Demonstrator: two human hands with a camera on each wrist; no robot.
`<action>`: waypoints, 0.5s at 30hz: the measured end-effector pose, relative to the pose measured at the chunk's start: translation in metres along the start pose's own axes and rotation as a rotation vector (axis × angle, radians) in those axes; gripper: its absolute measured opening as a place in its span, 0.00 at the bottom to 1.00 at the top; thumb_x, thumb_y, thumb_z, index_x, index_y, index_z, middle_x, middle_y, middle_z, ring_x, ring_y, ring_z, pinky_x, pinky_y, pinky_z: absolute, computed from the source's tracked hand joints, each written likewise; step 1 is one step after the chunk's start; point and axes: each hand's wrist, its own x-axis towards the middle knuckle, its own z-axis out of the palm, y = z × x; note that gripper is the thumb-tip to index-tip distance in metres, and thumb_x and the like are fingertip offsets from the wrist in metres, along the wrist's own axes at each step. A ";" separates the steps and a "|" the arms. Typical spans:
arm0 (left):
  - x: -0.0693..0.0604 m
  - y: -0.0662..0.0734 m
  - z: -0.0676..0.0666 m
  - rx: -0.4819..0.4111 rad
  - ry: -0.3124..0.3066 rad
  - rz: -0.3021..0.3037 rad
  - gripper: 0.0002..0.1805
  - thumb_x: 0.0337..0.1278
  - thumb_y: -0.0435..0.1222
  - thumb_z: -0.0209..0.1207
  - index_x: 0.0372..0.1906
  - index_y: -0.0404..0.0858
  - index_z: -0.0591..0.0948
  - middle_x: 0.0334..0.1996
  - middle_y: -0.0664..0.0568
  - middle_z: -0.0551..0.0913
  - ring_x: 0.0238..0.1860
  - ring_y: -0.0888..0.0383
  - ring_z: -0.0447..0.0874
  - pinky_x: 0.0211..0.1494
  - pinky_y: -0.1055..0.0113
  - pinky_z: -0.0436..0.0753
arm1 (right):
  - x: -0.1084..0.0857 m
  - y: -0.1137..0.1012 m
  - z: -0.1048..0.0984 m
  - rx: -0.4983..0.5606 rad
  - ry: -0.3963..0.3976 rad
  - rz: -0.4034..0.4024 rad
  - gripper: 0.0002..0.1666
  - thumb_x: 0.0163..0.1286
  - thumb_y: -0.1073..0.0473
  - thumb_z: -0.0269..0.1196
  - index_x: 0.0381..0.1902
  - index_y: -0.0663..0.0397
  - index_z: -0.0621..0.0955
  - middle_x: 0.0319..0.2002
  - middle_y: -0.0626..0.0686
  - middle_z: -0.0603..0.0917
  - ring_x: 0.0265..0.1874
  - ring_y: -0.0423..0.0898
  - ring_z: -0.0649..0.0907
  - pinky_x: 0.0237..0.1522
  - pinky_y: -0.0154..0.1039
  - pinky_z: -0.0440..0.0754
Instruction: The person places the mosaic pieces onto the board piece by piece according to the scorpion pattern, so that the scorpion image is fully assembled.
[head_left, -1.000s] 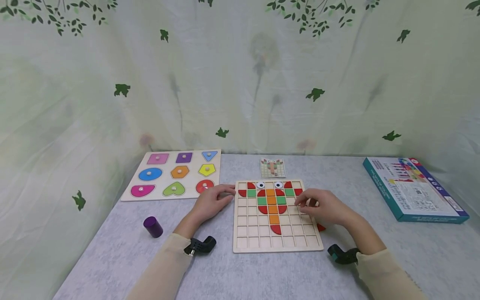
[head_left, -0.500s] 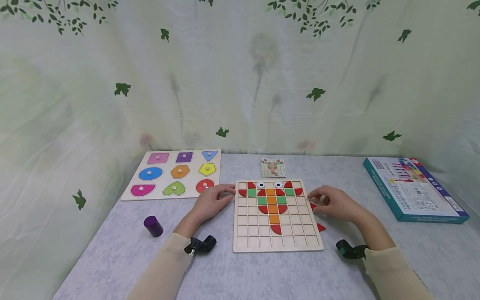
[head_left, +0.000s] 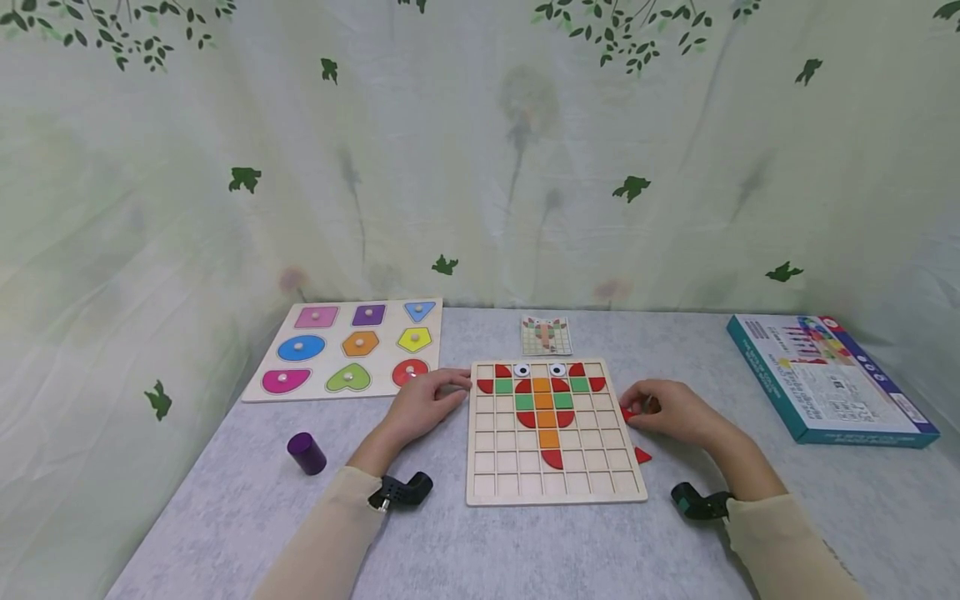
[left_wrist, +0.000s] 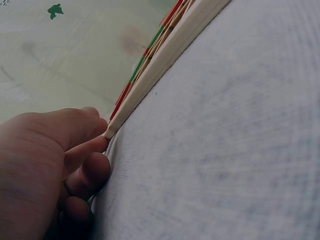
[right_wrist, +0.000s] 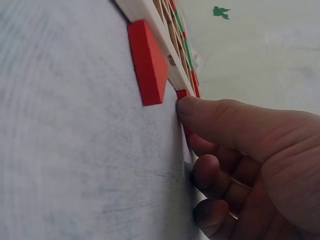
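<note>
A wooden grid board (head_left: pixel 510 485) lies on the table, with red, orange and green pieces and two eye pieces set in its upper and middle cells. My left hand (head_left: pixel 427 408) touches the board's left edge with its fingertips; its other fingers bend loosely in the left wrist view. To the right of the board, my right hand (head_left: pixel 675 410) pinches a small red puzzle piece (right_wrist: pixel 182 93) between thumb and forefinger, low at the board's side. Most of that piece is hidden. Another red piece, a triangle (head_left: pixel 642 455), lies by the board's right edge.
Behind the board lies a small pattern card (head_left: pixel 546 337). A knob puzzle board (head_left: pixel 390 367) of coloured shapes is at the back left. A purple cylinder (head_left: pixel 307 454) stands nearer on the left, and a flat box (head_left: pixel 832 383) lies at the right.
My right hand has moved right, from over the board to beside its right edge, and now pinches a red piece there. My left hand has stayed in place.
</note>
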 end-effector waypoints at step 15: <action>-0.001 0.001 0.000 -0.001 0.000 -0.011 0.10 0.65 0.42 0.63 0.48 0.51 0.87 0.62 0.60 0.82 0.65 0.55 0.79 0.62 0.51 0.80 | -0.002 -0.001 -0.003 -0.020 -0.024 -0.011 0.09 0.62 0.61 0.71 0.40 0.50 0.83 0.31 0.47 0.80 0.32 0.44 0.75 0.33 0.33 0.75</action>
